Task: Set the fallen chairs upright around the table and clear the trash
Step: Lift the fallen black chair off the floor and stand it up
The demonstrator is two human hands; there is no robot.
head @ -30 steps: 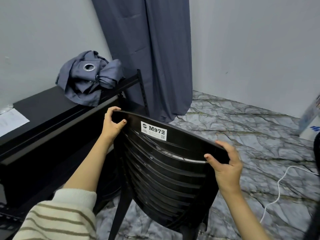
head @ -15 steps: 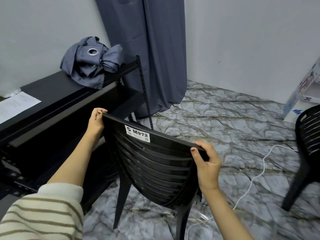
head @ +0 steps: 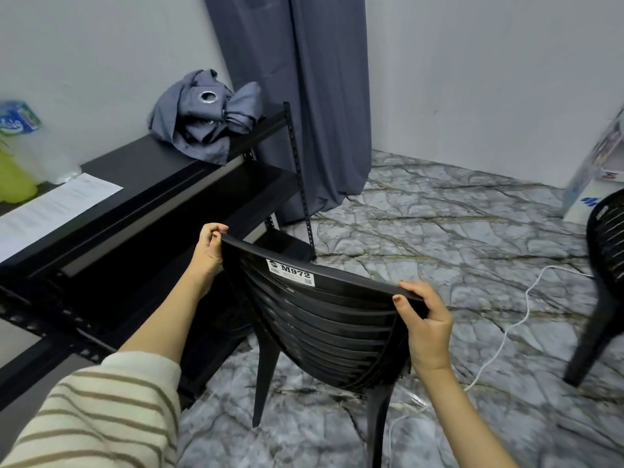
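Upright now, a black slatted chair (head: 324, 325) hangs below both grips, its top rail running ten to four o'clock, left hand (head: 209, 246) and right hand (head: 427, 327) pinching opposite ends beside the black table (head: 145, 170).

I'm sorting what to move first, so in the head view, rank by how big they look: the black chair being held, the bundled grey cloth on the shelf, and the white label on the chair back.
1. Black chair, largest, though nearest the camera
2. Bundled grey cloth
3. White label, smallest
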